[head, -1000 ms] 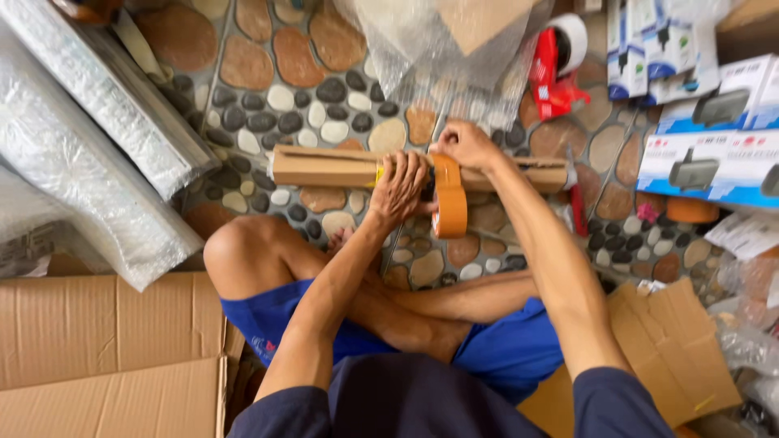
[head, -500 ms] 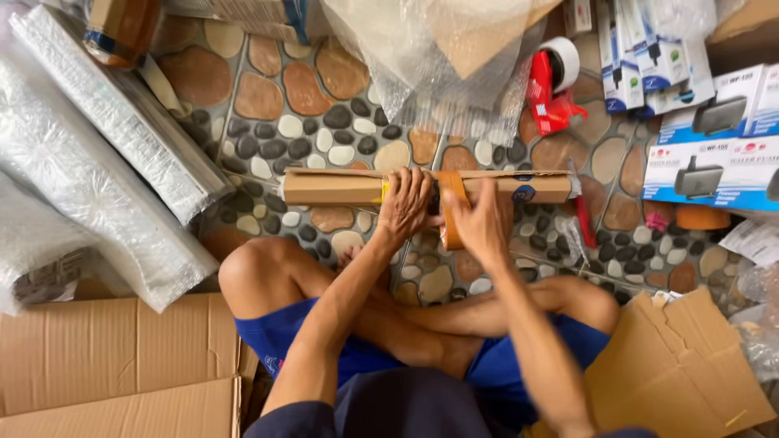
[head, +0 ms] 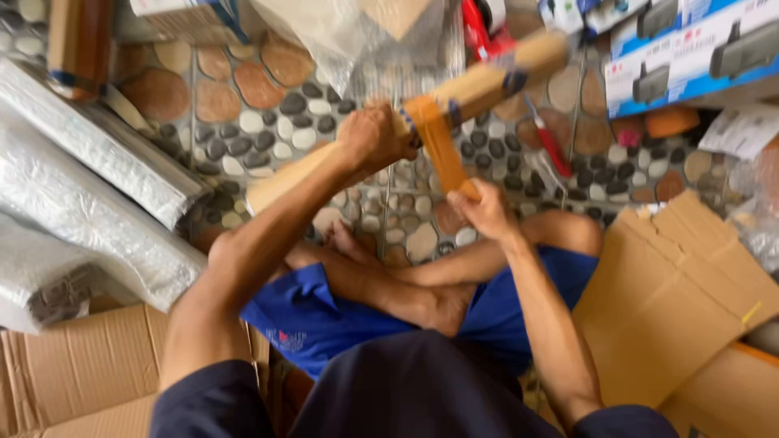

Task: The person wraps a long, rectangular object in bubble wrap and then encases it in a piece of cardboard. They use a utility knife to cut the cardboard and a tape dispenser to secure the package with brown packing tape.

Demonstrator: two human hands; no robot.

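Observation:
A long brown cardboard package (head: 487, 81) is lifted off the floor and tilted, its far end up to the right. My left hand (head: 375, 136) grips it near the middle. My right hand (head: 484, 212) holds a roll of brown packing tape (head: 436, 144), whose strip runs up onto the package just right of my left hand. I sit cross-legged in blue shorts on a pebble-patterned floor.
Silver foil-wrapped rolls (head: 89, 186) lie at the left. Flattened cardboard (head: 673, 300) lies at the right and bottom left. Blue and white product boxes (head: 690, 49) stand top right, with a red tape dispenser (head: 487, 20), a red-handled cutter (head: 550, 146) and clear plastic wrap (head: 381, 40) nearby.
The package was lying flat on the floor; now it is raised and tilted. My right hand has pulled the tape roll down toward me, away from the package.

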